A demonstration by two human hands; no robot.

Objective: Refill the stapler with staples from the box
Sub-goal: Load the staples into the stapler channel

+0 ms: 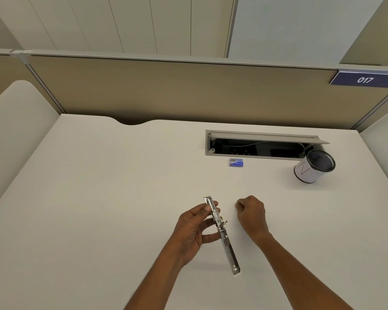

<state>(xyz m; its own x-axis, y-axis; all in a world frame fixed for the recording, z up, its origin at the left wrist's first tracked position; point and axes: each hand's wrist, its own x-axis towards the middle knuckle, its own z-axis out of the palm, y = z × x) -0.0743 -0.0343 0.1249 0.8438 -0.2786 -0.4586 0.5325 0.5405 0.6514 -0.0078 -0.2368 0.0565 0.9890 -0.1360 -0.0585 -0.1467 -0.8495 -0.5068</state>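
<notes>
My left hand [195, 229] holds the silver metal stapler [227, 245], which is swung fully open into one long strip above the desk. Its staple channel end points away from me and its other end points toward me. My right hand [252, 214] hovers just right of the stapler with the fingers curled in; I cannot tell whether anything small is pinched in them. The small blue staple box [236, 162] lies flat on the white desk [121, 186], well beyond both hands and near the cable tray.
An open cable tray [262, 145] with sockets and wires is recessed in the desk at the back right. A black mesh pen cup [311, 166] with a white wrap stands right of it. A beige partition with a "017" sign [365, 79] closes off the back.
</notes>
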